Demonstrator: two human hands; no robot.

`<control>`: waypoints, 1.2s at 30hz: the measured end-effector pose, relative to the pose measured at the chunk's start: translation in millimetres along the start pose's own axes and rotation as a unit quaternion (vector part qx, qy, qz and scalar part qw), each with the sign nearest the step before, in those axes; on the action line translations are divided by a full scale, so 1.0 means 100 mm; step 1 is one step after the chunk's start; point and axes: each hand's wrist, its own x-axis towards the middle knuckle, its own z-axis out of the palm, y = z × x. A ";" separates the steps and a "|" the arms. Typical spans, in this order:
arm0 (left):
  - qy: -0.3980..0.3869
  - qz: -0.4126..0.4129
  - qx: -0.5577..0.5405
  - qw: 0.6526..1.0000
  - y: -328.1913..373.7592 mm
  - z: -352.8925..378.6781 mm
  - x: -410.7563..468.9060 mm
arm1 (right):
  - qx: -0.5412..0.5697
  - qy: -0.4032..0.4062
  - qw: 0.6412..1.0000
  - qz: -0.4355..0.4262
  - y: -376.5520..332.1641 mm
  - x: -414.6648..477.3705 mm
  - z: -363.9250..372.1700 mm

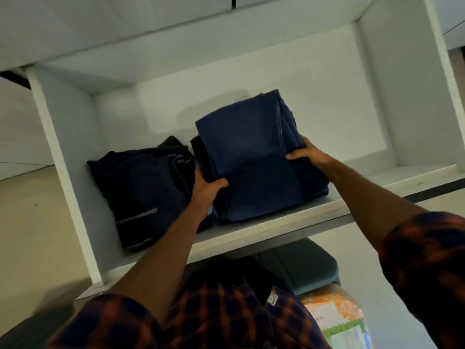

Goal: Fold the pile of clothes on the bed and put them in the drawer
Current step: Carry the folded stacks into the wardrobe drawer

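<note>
The folded blue jeans [254, 159] sit on the white shelf [276, 222], held between both hands; the left hand [205, 190] grips their left edge, thumb on top; the right hand [308, 153] clasps their right edge; a dark jacket [141, 190] lies just left.

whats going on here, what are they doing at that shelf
A person holds folded blue jeans at a white shelf, the left hand gripping the near left edge and the right hand the right edge. The jeans rest on the shelf, seemingly over another dark garment. A folded dark jacket lies beside them on the left of the same shelf.
</note>
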 end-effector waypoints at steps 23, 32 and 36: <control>0.024 -0.019 0.114 0.993 0.10 -0.33 -0.42 | -0.174 0.190 0.966 -0.027 0.27 -0.38 0.38; -0.097 0.065 0.254 0.960 0.10 -1.01 -0.70 | -0.225 0.325 0.917 -0.061 0.33 -0.87 0.94; -0.152 0.114 0.330 0.925 0.11 -1.41 -0.55 | -0.289 0.379 0.878 -0.041 0.36 -1.07 1.50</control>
